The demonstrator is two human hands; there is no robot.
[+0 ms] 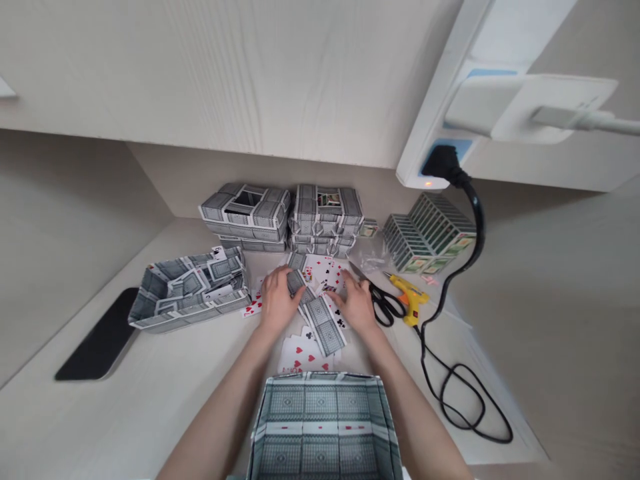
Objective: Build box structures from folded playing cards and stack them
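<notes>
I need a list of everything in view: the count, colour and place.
Loose cards: many, grey backs, white faces, centre
Stacked boxes: two stacks, grey, back
Card tray: one, grey, left
Near box: one, greyish, bottom centre
Striped blocks: apparently two, green, back right
Glue gun: one, yellow, right
Scissors: one, black handles, beside glue gun
Clear plastic: uncounted, transparent, behind scissors
Flat slab: one, black, far left
Power strip: one, white, upper right
Adapter: one, white, on power strip
Plug: one, black, in power strip
Cord: uncounted, black, right
Tabletop: one, whitish, below
Panel: one, whitish, above
Left hand: one, bare, on cards
Right hand: one, bare, on cards
</notes>
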